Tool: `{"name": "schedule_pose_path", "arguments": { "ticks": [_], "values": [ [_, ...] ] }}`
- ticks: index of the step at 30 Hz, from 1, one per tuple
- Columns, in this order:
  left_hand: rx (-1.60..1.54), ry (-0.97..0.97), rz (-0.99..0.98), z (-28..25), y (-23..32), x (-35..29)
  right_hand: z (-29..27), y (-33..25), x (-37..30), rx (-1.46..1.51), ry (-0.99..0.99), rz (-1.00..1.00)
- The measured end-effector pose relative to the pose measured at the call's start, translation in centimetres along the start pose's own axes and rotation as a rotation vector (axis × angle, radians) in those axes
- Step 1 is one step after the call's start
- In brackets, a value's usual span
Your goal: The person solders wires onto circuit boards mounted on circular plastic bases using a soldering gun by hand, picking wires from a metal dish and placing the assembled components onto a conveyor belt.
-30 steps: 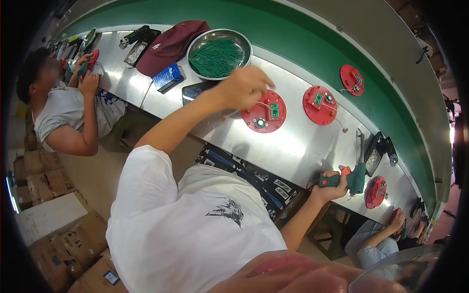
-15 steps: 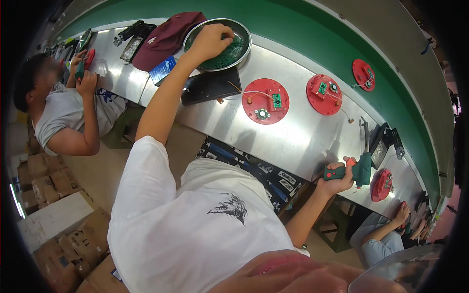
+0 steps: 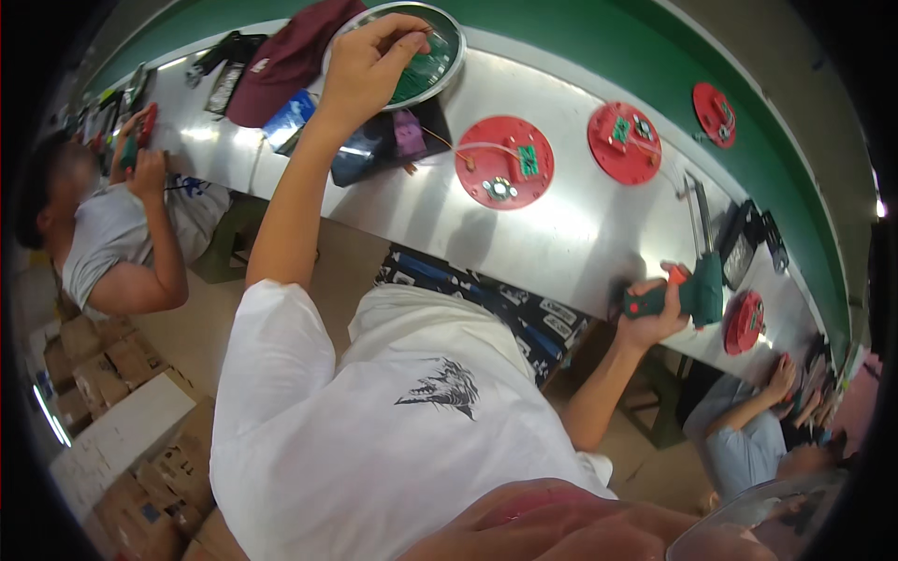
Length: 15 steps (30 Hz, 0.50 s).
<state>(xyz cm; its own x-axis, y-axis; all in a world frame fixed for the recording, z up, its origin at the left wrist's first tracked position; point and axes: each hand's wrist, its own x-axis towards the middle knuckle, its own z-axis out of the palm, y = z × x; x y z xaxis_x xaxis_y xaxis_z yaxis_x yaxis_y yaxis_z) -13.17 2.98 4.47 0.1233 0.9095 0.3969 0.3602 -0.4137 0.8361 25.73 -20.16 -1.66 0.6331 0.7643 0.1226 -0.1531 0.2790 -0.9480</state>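
My left hand (image 3: 367, 73) is over the near left rim of a round metal bowl (image 3: 456, 67). Its thumb and fingertips are pinched together above the small green pieces (image 3: 432, 79) in the bowl; whatever is between them is too small to make out. My right hand (image 3: 655, 313) grips a green soldering gun (image 3: 706, 292) with a red trigger, its long metal tip pointing away from me. Between my hands lies a red disc (image 3: 486, 171) bearing a green circuit board and a white wire. Another such disc (image 3: 601, 154) lies farther right.
A dark flat panel (image 3: 355, 159), a blue packet (image 3: 288, 120) and a maroon cap (image 3: 299, 61) surround the bowl. More red discs (image 3: 742, 324) sit at the right, beside a black tool stand (image 3: 744, 238). Co-workers sit at both sides; boxes (image 3: 131, 360) stand behind on the left.
My left hand has drawn up and toward me from the bowl's middle, its thumb now showing against the fingers. The whole view has shifted slightly. My right hand still grips the soldering gun.
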Motion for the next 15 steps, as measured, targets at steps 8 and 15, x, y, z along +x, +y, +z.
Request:
{"name": "schedule_pose_path", "arguments": {
  "ticks": [8, 15],
  "values": [
    [0.207, 0.009, 0.268, 10.2, 4.4, -10.6, 2.1, 0.6, -2.4, -0.147, -0.508, 0.046],
    [0.398, 0.076, 0.251, 12.1, 2.7, -12.4, 2.2, 1.4, -2.7, -0.274, -0.785, -0.011]
  ]
}}
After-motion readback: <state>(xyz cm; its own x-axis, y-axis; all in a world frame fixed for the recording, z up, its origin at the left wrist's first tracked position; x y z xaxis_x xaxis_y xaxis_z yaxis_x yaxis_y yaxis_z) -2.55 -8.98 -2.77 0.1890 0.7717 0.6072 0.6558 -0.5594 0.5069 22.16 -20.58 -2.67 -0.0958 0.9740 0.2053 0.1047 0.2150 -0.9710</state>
